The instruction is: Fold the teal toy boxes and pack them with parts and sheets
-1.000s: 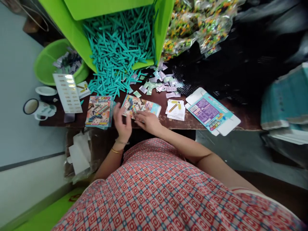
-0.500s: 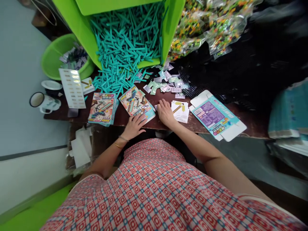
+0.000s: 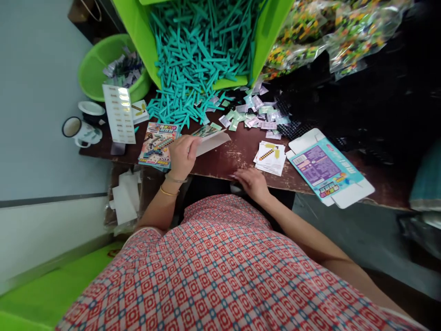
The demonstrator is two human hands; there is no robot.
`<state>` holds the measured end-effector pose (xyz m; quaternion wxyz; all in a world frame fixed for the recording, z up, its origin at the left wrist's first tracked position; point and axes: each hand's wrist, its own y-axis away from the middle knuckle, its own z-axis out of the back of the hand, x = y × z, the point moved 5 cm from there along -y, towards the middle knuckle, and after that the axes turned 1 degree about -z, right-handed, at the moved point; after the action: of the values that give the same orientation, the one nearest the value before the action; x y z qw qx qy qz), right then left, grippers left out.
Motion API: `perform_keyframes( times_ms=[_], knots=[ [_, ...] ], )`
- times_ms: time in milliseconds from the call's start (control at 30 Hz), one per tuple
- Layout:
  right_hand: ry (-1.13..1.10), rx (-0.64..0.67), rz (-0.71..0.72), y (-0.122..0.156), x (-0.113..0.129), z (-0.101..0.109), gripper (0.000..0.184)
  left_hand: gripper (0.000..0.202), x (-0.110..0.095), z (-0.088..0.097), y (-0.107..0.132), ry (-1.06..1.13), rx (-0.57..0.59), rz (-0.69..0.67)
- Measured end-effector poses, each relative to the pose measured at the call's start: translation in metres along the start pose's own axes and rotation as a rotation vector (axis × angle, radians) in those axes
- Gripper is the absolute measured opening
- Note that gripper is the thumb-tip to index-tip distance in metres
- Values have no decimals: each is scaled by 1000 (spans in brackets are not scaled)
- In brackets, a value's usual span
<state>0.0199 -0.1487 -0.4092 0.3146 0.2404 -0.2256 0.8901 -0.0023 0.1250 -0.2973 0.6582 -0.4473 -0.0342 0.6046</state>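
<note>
My left hand (image 3: pixel 184 154) grips a thin printed cardboard box (image 3: pixel 211 140) by its left side. The box is tilted up off the table, its pale side turned toward me. Beside that hand lies a stack of printed boxes (image 3: pixel 156 145), picture side up. At the table's front edge is my right hand (image 3: pixel 254 183), fingers drawn together and pointing left. Whatever its fingertips hold, if anything, is hidden. A small pile of white cards (image 3: pixel 270 157) with a pickaxe picture lies just beyond it. Further right rests a flattened, unfolded blue and purple box (image 3: pixel 320 165).
A tipped green bin (image 3: pixel 275 32) spills teal plastic sticks (image 3: pixel 193 69). Small sachets (image 3: pixel 253 112) lie scattered beside it. At left stand a green basin (image 3: pixel 93 69), a sticker sheet (image 3: pixel 119 115) and an enamel mug (image 3: pixel 82 131). Bags of coloured pieces (image 3: pixel 358 37) lie behind.
My left hand has lifted and tilted the box, which lay flat on the table. My right hand has drawn back toward me to the table edge. The view has shifted slightly.
</note>
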Motion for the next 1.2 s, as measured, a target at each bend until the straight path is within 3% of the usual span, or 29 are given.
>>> perform_keyframes(
  times_ms=[100,167,233,267,333,400,500,567,667,733,833,967,1033,1100,1167,1200],
  knots=[
    [-40,-167,29,-46,35,23,33,40,-11,3,-10,-7,29,7],
    [-24,-171,124,-78,61,28,33,39,-17,5,-10,-12,37,-3],
    [9,-140,186,-98,67,28,33,38,-19,11,-7,-17,22,-3],
    [30,-133,174,-100,60,29,33,37,-18,14,-5,-13,10,1],
    [88,-138,50,-88,23,35,35,33,-15,18,4,22,8,-4],
    [177,-131,-150,-56,-30,43,39,26,-11,10,20,113,64,-64],
    [290,-7,-351,-5,-95,49,62,18,-8,-21,56,262,209,-192],
    [296,102,-335,16,-114,47,62,18,-3,-45,81,283,284,-218],
    [249,169,-250,26,-117,48,54,25,10,-73,106,219,390,-192],
    [198,173,-215,27,-116,52,53,30,19,-80,113,149,452,-166],
    [74,132,-194,28,-119,60,43,36,34,-76,107,53,423,-97],
    [-4,-123,-333,32,-128,67,31,43,46,-64,87,59,371,-29],
    [26,-233,-410,34,-129,66,30,45,46,-63,79,24,460,-38],
    [47,-269,-448,35,-127,63,33,68,44,-63,76,-50,620,-59],
    [37,-230,-426,34,-125,62,34,89,45,-62,79,-109,778,-63],
    [15,-184,-390,33,-124,62,34,88,47,-62,82,-123,830,-54]
  ],
)
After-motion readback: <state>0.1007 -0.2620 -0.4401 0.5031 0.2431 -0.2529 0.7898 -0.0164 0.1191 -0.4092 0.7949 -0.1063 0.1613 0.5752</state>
